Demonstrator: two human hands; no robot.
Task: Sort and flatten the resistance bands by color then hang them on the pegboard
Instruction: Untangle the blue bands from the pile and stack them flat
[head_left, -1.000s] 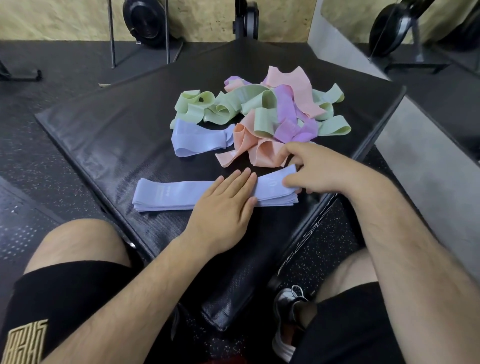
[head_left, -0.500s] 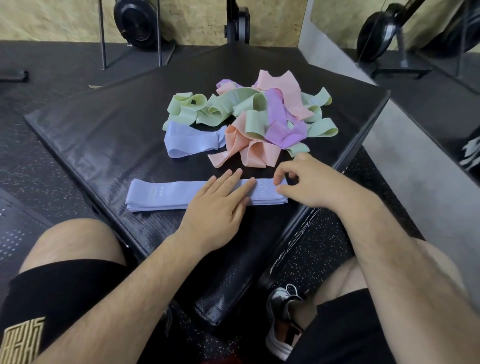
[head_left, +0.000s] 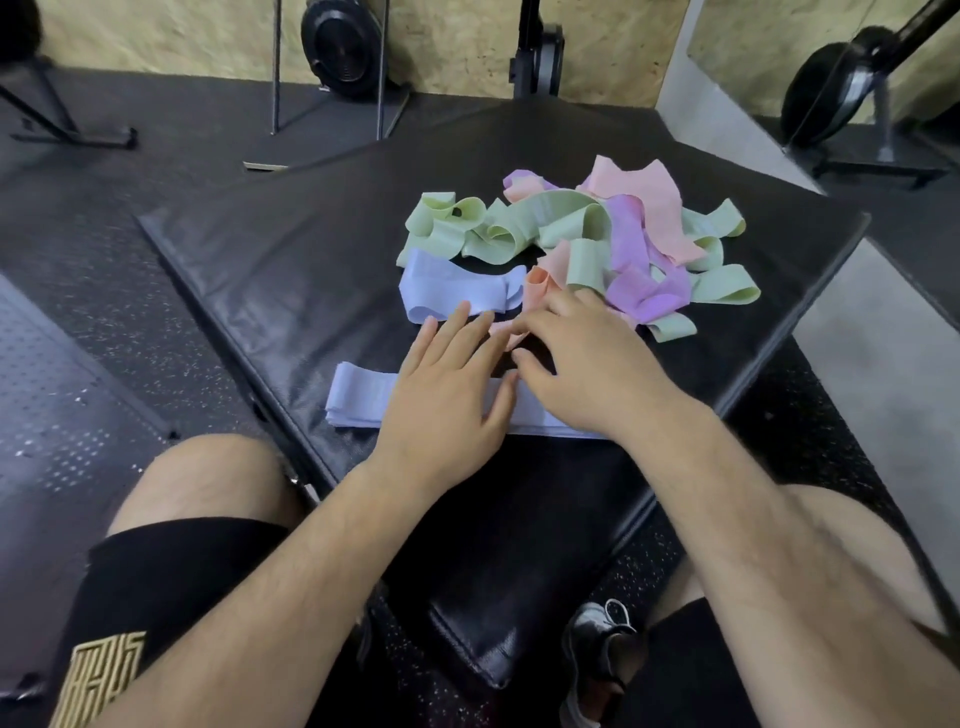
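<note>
A flattened stack of blue bands (head_left: 358, 397) lies near the front of a black padded mat (head_left: 270, 280). My left hand (head_left: 447, 395) rests flat on the stack, fingers spread, tips reaching toward a loose blue band (head_left: 452, 293) behind it. My right hand (head_left: 582, 364) lies over the stack's right end, its fingers reaching into the tangled pile at the orange bands (head_left: 540, 283); whether it grips one I cannot tell. The pile also holds green bands (head_left: 519, 228), purple bands (head_left: 639, 291) and a pink band (head_left: 649, 202).
The mat sits on dark rubber gym floor (head_left: 78, 364). Metal stands and black weight plates (head_left: 337, 47) line the far wooden wall. A grey concrete ledge (head_left: 857, 353) runs along the right. My knees and a shoe (head_left: 597, 665) are below the mat's front corner.
Both hands have slid forward off the stack's surface toward the pile; my right hand left the stack's right end and now reaches the orange bands.
</note>
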